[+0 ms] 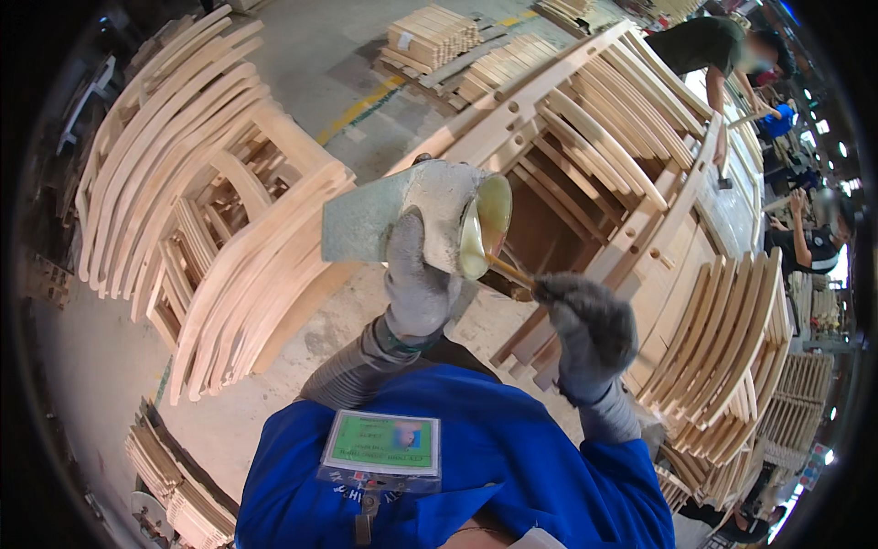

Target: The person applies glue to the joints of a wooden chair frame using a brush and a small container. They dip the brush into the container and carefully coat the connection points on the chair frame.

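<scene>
Spilling risked if container [437, 209], clamped by left hand [421, 284], tipped toward three o'clock; stick [510, 271] apparently pinched by right hand [590, 331].

Blue shirt [521, 430] (green badge [380, 443]), hands [593, 334] in grey gloves [416, 285]

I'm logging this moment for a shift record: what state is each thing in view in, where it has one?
Whitish, crusted, hollow container: open, tilted, mouth toward the right
Grey-gloved left hand: closed around the container
Thin yellowish-brown stick: held, one end at the container's mouth
Grey-gloved right hand: closed on the stick
Green-and-white rectangular card: clipped to the blue shirt
Pale curved wooden pieces at left: stacked
</scene>
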{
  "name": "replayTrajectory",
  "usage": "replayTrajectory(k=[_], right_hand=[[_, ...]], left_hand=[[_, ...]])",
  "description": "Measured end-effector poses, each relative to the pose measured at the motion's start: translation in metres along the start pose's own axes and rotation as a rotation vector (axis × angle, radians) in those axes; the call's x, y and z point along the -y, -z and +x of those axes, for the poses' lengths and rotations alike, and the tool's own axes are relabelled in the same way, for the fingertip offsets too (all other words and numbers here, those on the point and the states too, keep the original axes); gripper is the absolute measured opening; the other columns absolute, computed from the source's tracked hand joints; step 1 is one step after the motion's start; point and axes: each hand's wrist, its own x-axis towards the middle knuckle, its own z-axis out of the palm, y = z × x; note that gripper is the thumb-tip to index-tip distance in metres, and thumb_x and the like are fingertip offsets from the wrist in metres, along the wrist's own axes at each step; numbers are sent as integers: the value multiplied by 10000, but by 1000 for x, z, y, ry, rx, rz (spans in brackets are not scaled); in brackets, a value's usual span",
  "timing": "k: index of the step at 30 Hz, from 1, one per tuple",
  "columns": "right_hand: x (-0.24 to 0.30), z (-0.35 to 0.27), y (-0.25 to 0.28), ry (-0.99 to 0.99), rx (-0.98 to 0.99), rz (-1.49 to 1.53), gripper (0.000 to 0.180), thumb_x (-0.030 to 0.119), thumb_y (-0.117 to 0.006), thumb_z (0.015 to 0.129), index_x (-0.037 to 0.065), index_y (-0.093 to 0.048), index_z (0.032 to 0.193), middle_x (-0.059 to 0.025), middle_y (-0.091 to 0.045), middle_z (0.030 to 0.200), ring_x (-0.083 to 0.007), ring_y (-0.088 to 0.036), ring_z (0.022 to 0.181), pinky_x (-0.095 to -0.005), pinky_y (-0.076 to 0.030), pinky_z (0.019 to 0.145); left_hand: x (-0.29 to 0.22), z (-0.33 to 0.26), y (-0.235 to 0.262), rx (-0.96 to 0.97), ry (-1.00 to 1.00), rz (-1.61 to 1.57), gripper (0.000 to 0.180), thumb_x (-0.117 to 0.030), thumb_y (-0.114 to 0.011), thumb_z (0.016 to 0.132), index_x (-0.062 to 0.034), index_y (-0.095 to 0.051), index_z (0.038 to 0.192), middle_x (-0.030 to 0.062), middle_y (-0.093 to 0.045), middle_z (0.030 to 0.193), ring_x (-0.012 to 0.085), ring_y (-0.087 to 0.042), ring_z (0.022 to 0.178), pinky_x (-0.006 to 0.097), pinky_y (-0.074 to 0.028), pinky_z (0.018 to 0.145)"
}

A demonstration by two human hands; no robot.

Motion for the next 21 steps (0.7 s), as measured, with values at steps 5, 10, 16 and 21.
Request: replayTrajectory(k=[5, 10, 16, 21], right_hand=[[-25, 7, 6, 253, 63, 210, 136, 5, -587, 848, 15, -546, 977, -268, -608, 1006, -373, -610, 975, -444, -536, 781], [-48, 32, -1, 70, -205, 527, 157, -26, -577, 843, 17, -528, 986, -286, -580, 1047, -378, -598, 995, -463, -528, 817], [-53, 53, -7, -69, -232, 402, 166, -4, -559, 850, -4, -486, 999, -256, -592, 1020, -315, -623, 939, -418, -545, 791], [-60, 118, 0, -190, -411, 189, 184, 97, -579, 852, -47, -513, 944, -189, -645, 910, -210, -652, 826, -307, -555, 719]], left_hand=[[6, 35, 2, 11, -18, -145, 442, -253, -516, 906, -70, -385, 1287, 89, -450, 1267, 204, -467, 1162, 358, -409, 977], [15, 62, 3, 97, 89, -298, 507, -204, -563, 877, -79, -341, 1316, 79, -429, 1286, 221, -455, 1178, 374, -415, 984], [22, 105, 19, 174, 224, -461, 597, -152, -612, 845, -93, -294, 1347, 71, -398, 1314, 240, -434, 1202, 393, -417, 997], [17, 135, 48, -26, 212, -278, 696, -96, -670, 779, -93, -276, 1353, 86, -370, 1333, 249, -397, 1232, 401, -391, 1026]])
